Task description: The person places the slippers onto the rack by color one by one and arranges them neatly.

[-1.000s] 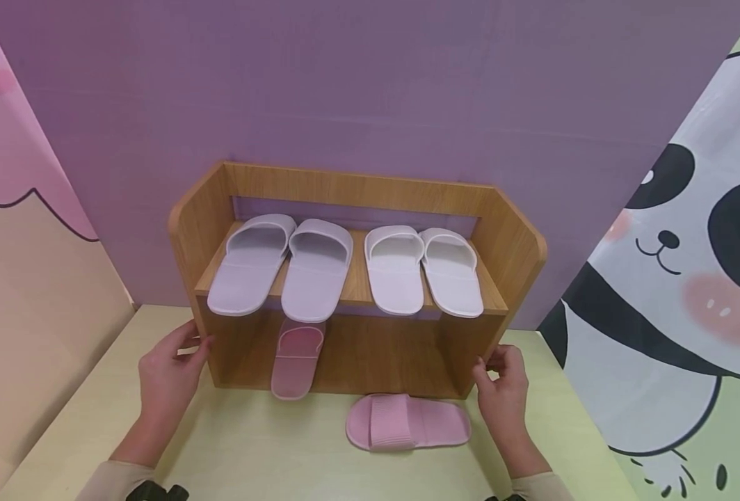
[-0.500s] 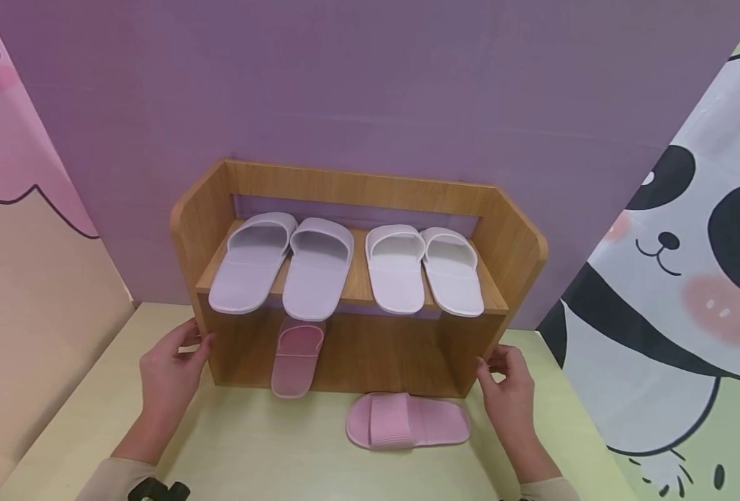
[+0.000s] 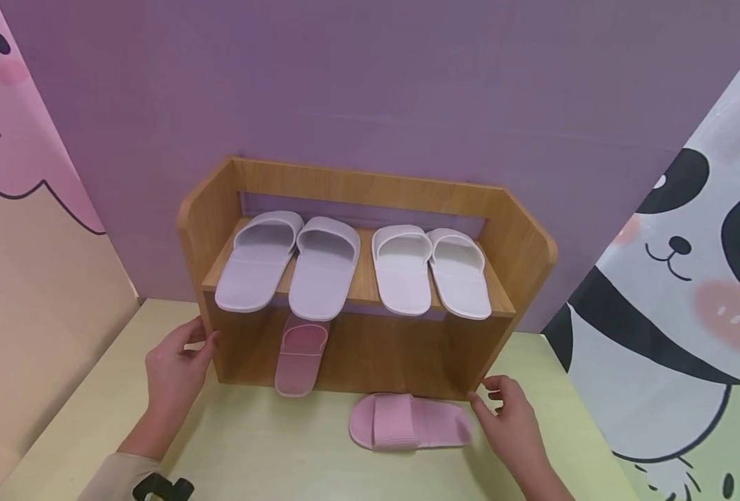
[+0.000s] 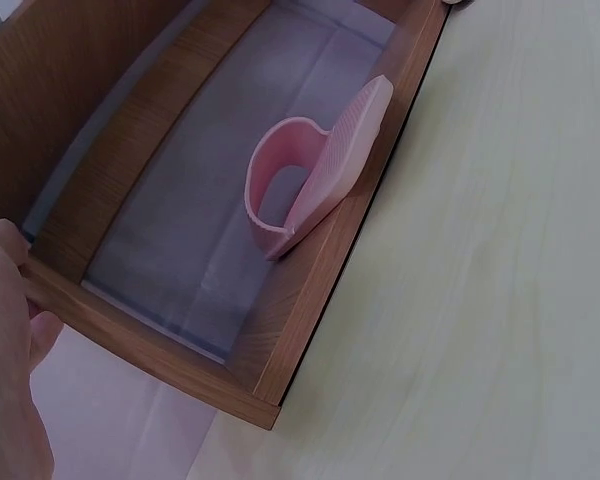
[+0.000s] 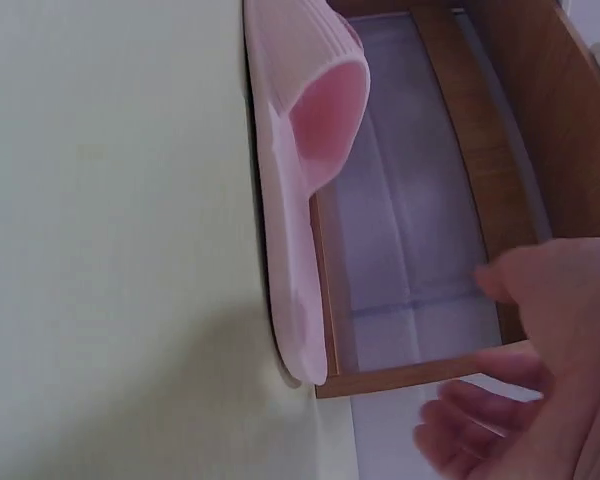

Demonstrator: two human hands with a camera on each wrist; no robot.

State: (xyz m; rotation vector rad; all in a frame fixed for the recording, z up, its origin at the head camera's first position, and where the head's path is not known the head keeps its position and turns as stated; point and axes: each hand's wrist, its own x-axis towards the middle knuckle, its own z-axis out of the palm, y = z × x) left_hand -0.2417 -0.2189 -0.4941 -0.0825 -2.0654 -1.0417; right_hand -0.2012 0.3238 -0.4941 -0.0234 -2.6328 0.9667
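Note:
A small wooden shoe rack (image 3: 370, 348) stands against the purple wall. My left hand (image 3: 179, 362) pinches the front edge of its left side panel, thumb inside and fingers outside. At the lower right front edge, my right hand (image 3: 510, 424) has its thumb and fingers spread on either side of the right panel (image 5: 410, 378). Two lilac slippers (image 3: 324, 278) and two white slippers (image 3: 401, 278) sit on the upper shelf. A pink slipper (image 3: 298, 369) lies on the lower level, its toe end sticking out. Another pink slipper (image 3: 432, 422) lies sideways on the table before the rack.
The pale wooden table (image 3: 270, 459) extends in front of the rack and to both sides. Close behind is a purple wall (image 3: 370, 90). A panda picture (image 3: 658, 362) covers the right wall, and a pink cartoon figure (image 3: 19, 153) the left.
My right hand has slid down and forward along the right panel, its fingers spreading apart. The left hand keeps its pinch. The rack and slippers shift slightly right in view as the camera turns.

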